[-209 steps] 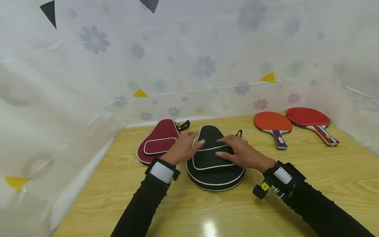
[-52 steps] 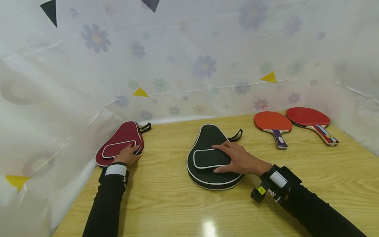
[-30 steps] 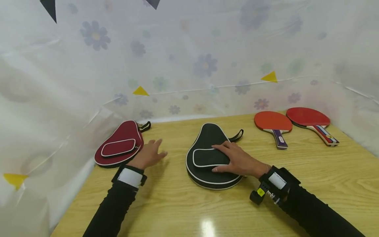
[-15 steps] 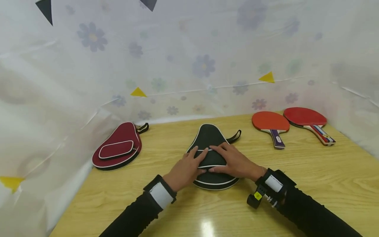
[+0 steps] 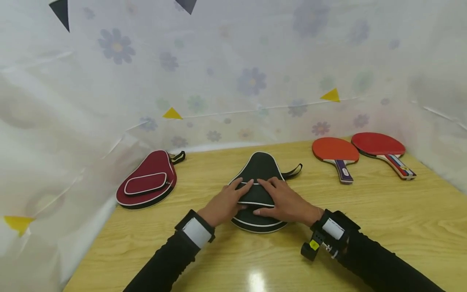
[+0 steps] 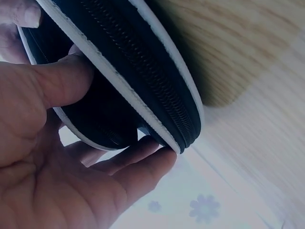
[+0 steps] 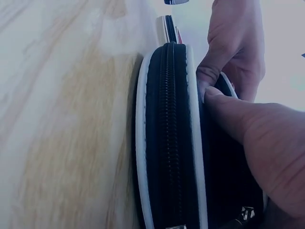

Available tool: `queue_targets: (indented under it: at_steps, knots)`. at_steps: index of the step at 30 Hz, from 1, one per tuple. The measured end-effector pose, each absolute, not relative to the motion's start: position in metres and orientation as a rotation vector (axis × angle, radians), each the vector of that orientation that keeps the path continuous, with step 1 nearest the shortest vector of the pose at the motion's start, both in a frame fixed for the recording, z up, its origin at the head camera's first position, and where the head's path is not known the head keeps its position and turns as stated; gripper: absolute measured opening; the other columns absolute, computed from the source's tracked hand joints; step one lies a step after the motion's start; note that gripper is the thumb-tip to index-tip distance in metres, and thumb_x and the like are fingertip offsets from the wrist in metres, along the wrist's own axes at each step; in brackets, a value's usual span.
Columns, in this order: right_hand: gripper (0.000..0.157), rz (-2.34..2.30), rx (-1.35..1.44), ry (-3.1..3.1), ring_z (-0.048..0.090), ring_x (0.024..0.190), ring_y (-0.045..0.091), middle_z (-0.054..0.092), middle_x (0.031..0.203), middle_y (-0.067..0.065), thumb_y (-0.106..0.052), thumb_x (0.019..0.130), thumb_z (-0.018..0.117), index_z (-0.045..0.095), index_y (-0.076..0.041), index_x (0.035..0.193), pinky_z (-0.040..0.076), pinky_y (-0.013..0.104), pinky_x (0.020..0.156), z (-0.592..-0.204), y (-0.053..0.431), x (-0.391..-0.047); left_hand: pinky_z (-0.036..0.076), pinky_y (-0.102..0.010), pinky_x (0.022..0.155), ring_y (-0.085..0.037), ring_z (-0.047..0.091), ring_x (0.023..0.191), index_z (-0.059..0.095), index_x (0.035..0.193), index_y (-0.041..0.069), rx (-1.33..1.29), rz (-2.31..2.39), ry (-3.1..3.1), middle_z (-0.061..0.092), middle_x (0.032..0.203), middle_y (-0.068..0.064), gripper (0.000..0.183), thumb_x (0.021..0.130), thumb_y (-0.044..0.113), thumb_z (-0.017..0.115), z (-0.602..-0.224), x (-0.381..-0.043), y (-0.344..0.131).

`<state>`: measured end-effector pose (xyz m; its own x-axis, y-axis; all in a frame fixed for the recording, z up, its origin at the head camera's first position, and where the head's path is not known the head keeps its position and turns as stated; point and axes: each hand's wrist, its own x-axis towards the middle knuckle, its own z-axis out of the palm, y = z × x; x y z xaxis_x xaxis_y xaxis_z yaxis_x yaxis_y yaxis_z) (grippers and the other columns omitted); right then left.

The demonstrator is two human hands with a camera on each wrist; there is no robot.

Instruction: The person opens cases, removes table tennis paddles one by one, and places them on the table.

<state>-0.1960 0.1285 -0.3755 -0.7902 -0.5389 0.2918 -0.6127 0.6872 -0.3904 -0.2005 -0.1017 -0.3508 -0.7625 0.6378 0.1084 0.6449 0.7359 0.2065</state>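
Observation:
A black table tennis bat case (image 5: pixel 262 165) with white piping lies flat, its narrow end away from me. My left hand (image 5: pixel 223 206) grips its left side and my right hand (image 5: pixel 287 201) its right, with fingers over the front pocket (image 5: pixel 256 198) and thumbs at the pocket's lower edge. In the left wrist view the left thumb (image 6: pixel 66 78) presses on the case's face while the fingers reach its edge. Seen from the right wrist, both thumbs nearly meet over the case, beside its closed zip (image 7: pixel 169 114). A black strap (image 5: pixel 293 172) sticks out at the right.
On the left lies a maroon bat case (image 5: pixel 146 183) with a strap. Two bats, an orange-red one (image 5: pixel 335 149) and a red one (image 5: pixel 379 144), lie at the back right of the wooden table (image 5: pixel 383 219). A flowered sheet (image 5: pixel 219 73) hangs behind.
The maroon case was slid left, away from the black one. The left hand then left it and joined the right hand on the black case, which has since shifted slightly left and turned.

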Motion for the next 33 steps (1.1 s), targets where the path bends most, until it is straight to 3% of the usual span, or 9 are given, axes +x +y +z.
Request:
queue_targets:
  at_steps: [8, 18, 33]
  knots:
    - [0.088, 0.746, 1.005, -2.755, 0.054, 0.111, 0.032, 0.048, 0.129, 0.018, -0.051, 0.089, 0.074, 0.039, -0.001, 0.152, 0.049, 0.050, 0.091, -0.376, 0.128, -0.194, 0.050, -0.050, 0.097, -0.050, 0.051, 0.127, 0.038, 0.156, 0.008, -1.036, -0.415, -2.924, 0.036, 0.154, -0.028, 0.068, 0.096, 0.011, 0.069, -0.354, -0.208, -0.106]
    - [0.087, 0.798, 1.062, -2.759, 0.053, 0.121, 0.041, 0.042, 0.139, 0.026, -0.047, 0.090, 0.074, 0.035, -0.002, 0.154, 0.049, 0.055, 0.094, -0.376, 0.128, -0.190, 0.050, -0.050, 0.097, -0.049, 0.050, 0.129, 0.038, 0.157, 0.012, -0.976, -0.420, -2.955, 0.033, 0.155, -0.029, 0.070, 0.094, 0.005, 0.069, -0.356, -0.218, -0.112]
    - [0.087, 0.885, 1.086, -2.796, 0.059, 0.116, 0.035, 0.040, 0.145, 0.025, -0.045, 0.091, 0.073, 0.032, -0.005, 0.157, 0.051, 0.050, 0.091, -0.374, 0.127, -0.187, 0.048, -0.049, 0.100, -0.045, 0.054, 0.126, 0.030, 0.158, 0.003, -0.838, -0.470, -3.015, 0.046, 0.142, -0.032, 0.075, 0.093, -0.004, 0.068, -0.355, -0.231, -0.119]
